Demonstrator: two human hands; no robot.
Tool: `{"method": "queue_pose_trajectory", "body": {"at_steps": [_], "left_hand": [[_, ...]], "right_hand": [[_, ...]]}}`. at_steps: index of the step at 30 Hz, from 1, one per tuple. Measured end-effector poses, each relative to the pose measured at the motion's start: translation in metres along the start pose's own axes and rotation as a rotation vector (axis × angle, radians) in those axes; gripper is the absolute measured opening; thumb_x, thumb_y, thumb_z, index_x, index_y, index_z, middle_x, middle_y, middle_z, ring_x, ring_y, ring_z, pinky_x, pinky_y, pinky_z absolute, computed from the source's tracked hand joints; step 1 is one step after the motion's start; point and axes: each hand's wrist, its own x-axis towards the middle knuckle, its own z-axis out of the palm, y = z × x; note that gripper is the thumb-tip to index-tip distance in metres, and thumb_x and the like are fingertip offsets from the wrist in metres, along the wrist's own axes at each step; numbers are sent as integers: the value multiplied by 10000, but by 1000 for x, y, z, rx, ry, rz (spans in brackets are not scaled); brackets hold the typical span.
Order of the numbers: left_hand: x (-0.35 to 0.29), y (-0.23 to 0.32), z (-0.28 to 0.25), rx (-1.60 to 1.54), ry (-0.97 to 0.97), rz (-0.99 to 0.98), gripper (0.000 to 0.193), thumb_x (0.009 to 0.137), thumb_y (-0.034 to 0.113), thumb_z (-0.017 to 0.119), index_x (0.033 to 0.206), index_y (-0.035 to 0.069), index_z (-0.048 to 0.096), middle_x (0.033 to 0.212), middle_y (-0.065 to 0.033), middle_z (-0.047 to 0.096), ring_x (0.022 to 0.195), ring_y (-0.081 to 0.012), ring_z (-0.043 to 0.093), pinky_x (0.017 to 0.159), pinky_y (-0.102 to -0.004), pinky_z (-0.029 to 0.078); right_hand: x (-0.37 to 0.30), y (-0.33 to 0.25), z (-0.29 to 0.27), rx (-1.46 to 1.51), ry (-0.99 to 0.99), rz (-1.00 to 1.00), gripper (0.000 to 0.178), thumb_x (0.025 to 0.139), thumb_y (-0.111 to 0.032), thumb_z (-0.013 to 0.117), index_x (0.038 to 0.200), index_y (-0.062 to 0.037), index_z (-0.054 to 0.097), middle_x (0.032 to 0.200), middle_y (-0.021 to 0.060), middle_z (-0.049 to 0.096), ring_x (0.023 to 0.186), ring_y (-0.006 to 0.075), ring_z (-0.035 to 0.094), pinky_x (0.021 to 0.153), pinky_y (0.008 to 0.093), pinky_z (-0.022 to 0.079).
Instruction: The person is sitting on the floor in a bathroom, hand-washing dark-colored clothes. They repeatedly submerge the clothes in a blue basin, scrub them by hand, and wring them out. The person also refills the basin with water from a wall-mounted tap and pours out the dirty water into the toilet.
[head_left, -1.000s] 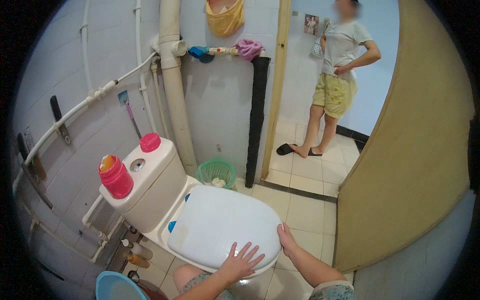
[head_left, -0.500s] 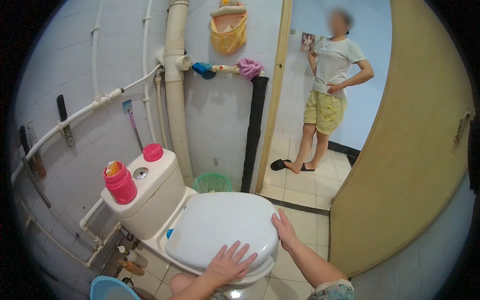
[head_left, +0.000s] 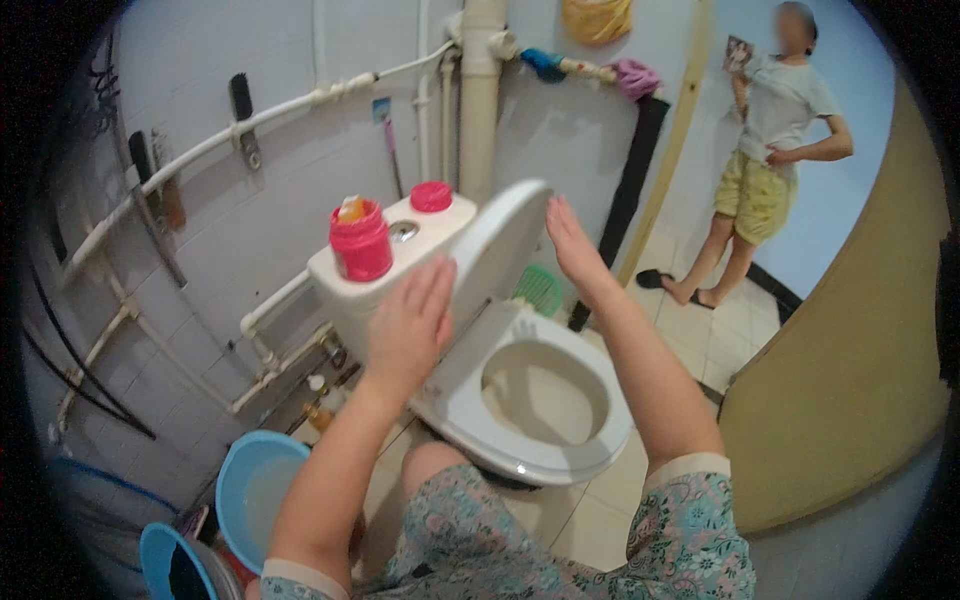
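Nearby, a pink open jar [head_left: 361, 243] and a pink round cap [head_left: 431, 197] stand on the white ceramic cistern [head_left: 430, 225], whose front is partly hidden behind the left hand [head_left: 410, 325]. A green plastic basket [head_left: 540, 290] sits beyond the toilet, a light-blue round basin [head_left: 240, 470] beside the left forearm, and another person [head_left: 790, 110] stands in the doorway. The smooth white toilet lid [head_left: 505, 230] tilts up above the white oval seat [head_left: 470, 370], between both hands. Left fingers lie straight by its near edge; those of the right hand [head_left: 577, 245] extend along its far edge, uncurled. Whether either touches, I cannot tell.
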Motion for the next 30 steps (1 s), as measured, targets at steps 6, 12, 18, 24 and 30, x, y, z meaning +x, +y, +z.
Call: {"method": "queue_pose_trajectory", "body": {"at_steps": [6,12,18,24,30], "left_hand": [[-4,-44,-7,325,-47,-133,594,800,175,539,1346,144,305,1355,-70,319,1258,-237,297,1020,-488,236],[-5,-83,7,481,-49,-278,599,815,203,559,1351,173,292,1402,-52,217,1298,-217,225,1037,-533,170],[-3,-85,13,462,-104,-345,603,839,223,519,1373,181,242,1402,-74,218,1295,-245,242,1041,-539,150],[-35,-92,-22,203,-57,-374,590,830,261,541,1353,163,286,1370,-105,272,1263,-284,280,1045,-492,177],[-197,-161,-111,-58,-141,-828,457,799,237,558,1202,48,452,1272,-160,384,1164,-344,374,968,-394,324]], "right_hand": [[-48,34,20,-134,-152,120,676,870,-440,455,1346,-7,249,1420,173,200,1327,275,167,1068,348,157],[-123,131,-19,-337,-254,323,625,848,-372,507,1295,29,334,1336,221,345,1253,314,322,1030,348,257],[-144,163,-30,-354,-249,513,579,849,-352,511,1266,27,379,1292,223,401,1207,314,384,1002,348,300],[-134,129,49,-113,-351,314,470,865,-322,519,1222,-22,458,1214,175,497,1117,270,476,947,344,362],[-171,23,204,354,-973,206,442,869,-240,542,1224,3,439,1157,130,540,1051,203,513,902,303,404]]}}
